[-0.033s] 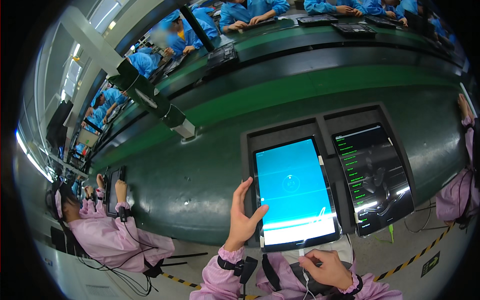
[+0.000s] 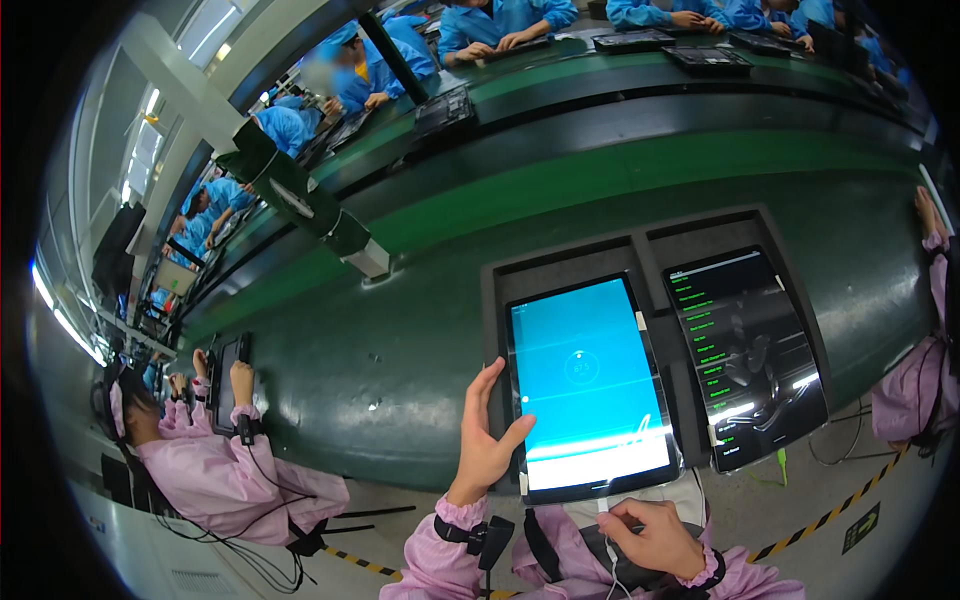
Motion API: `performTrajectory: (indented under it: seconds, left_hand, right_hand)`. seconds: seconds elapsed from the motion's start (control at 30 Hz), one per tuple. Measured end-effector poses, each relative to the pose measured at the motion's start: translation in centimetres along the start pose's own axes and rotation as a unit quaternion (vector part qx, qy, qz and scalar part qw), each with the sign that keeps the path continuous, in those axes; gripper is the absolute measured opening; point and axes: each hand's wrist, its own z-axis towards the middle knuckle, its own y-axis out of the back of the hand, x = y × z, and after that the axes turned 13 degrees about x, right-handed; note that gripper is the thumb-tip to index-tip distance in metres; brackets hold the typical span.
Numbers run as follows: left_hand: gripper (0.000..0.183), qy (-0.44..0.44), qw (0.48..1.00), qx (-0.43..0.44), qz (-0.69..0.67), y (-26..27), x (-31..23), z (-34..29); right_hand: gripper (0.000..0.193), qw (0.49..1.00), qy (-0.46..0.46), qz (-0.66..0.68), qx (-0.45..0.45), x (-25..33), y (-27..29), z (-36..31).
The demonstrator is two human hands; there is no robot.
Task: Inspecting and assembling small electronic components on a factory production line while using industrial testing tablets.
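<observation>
A tablet (image 2: 590,385) with a lit blue screen and a faint round mark is tilted over the near part of a dark tray. My left hand (image 2: 486,440) grips its left edge, with the thumb on the front border and the fingers along the side. Below the tablet's lower edge, my right hand (image 2: 655,537) pinches the plug of a white charging cable (image 2: 613,560). The plug's tip meets the middle of that edge. To the right lies a second tablet (image 2: 745,360), its dark screen showing rows of green text.
The dark foam tray (image 2: 565,255) has two compartments and rests on a green workbench (image 2: 400,350). A post (image 2: 300,195) stands at the left. A co-worker in pink (image 2: 215,460) handles a device there. People in blue (image 2: 505,25) work across the bench.
</observation>
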Motion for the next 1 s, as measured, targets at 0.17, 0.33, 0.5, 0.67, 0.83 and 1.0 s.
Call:
performTrajectory:
  seconds: [0.17,0.33,0.5,0.67,0.83,1.0]
  left_hand:
    - [0.093,0.018,0.995,0.089,-0.036,0.9,-1.6,-1.7]
    - [0.117,0.037,0.987,0.156,0.018,1.2,-1.9,-2.7]
    - [0.123,0.033,0.98,0.17,0.096,0.4,-2.5,-4.8]
    - [0.123,0.044,0.981,0.126,0.144,-0.3,-2.7,-5.2]
    - [0.126,0.04,0.978,0.127,0.161,-0.8,-2.5,-5.3]
    - [0.124,0.028,0.98,0.106,0.168,-1.5,-2.7,-5.3]
  right_hand:
    - [0.021,0.999,0.027,-0.007,-0.018,-0.2,-0.2,0.0]
    - [0.02,0.998,0.044,0.027,-0.034,-1.1,-0.7,0.4]
    - [0.018,0.998,0.051,0.026,0.014,-0.4,-0.7,0.3]
    - [0.019,0.989,0.073,0.127,0.017,-1.4,-1.2,0.2]
    - [0.022,0.986,0.063,0.149,0.038,-1.6,-0.3,-0.3]
    - [0.018,0.984,0.097,0.065,0.133,-0.4,-1.0,-2.5]
